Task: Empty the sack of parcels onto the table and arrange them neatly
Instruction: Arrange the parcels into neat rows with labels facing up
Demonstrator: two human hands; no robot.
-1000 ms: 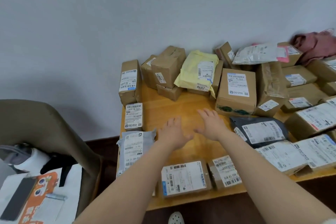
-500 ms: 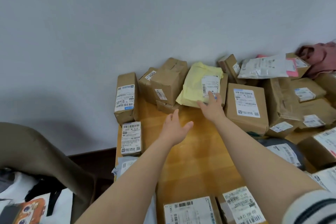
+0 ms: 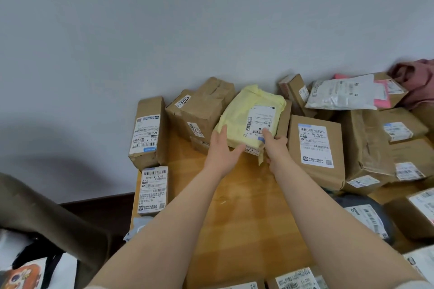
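Note:
A yellow soft parcel (image 3: 244,112) with a white label lies tilted on brown boxes at the back of the wooden table (image 3: 234,206). My left hand (image 3: 222,148) holds its lower left edge, thumb under and fingers along the side. My right hand (image 3: 273,145) grips its lower right corner over the label. To the left stand a taped brown box (image 3: 199,110) and an upright carton (image 3: 148,131). A labelled box (image 3: 315,150) sits just right of my right hand.
Many more brown parcels crowd the right side (image 3: 380,143), with a white plastic mailer (image 3: 342,92) on top and a dark bag parcel (image 3: 366,216) nearer. A small labelled box (image 3: 153,189) sits at the left edge. A brown chair (image 3: 47,213) stands left of the table.
Both hands moved away from me across the bare table to the yellow parcel and took hold of its near edge. The camera tilted forward.

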